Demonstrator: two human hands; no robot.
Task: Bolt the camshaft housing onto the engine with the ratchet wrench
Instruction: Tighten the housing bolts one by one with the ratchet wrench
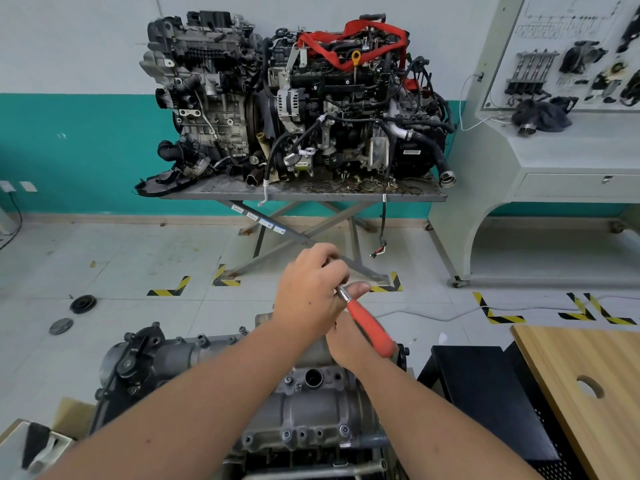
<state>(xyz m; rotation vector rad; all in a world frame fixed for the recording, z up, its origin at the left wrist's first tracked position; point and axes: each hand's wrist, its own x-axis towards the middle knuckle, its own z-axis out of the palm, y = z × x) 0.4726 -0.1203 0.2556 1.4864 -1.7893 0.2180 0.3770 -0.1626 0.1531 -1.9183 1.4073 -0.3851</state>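
- Single head view, worn high, facing forward and down.
- Close over the engine point(304, 407) at the bottom edge.
- Far wall and loaded lift table point(311, 194) lie beyond.

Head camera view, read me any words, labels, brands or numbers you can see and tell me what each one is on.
No text can be read.
Stickers on table legs: too small.
White label on black part of the right-hand engine: blurred.
Diagram on display board: too small.
Ratchet, held by left hand and right hand: no marking visible.
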